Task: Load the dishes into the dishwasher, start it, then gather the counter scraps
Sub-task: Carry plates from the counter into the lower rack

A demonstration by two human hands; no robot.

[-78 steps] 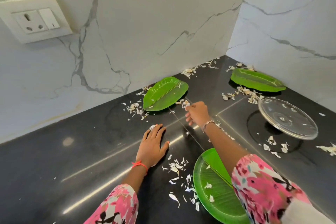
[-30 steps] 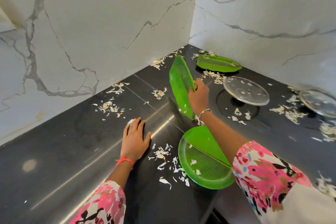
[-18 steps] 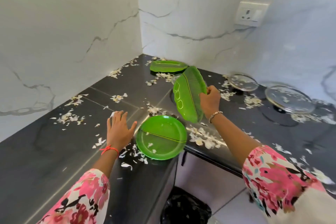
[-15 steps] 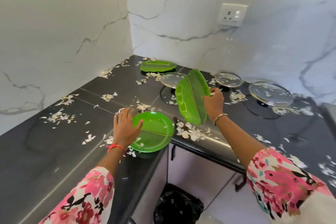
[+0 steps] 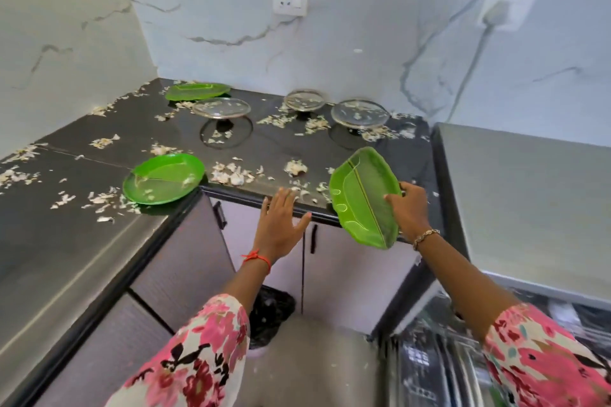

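The right hand (image 5: 408, 208) is gripping a leaf plate (image 5: 360, 198) by its right edge, holding it tilted in the air just before the counter (image 5: 281, 145) edge. The left hand (image 5: 277, 225) is hovering open, fingers spread, at that edge — touching or not, I cannot tell. A round plate (image 5: 165, 175) is sitting on the counter corner — scraps (image 5: 189, 179) lying in it.

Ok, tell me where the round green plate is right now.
Head view, left of centre: the round green plate lies flat on the black counter at its inner corner edge, scraps around it, left of the left hand.
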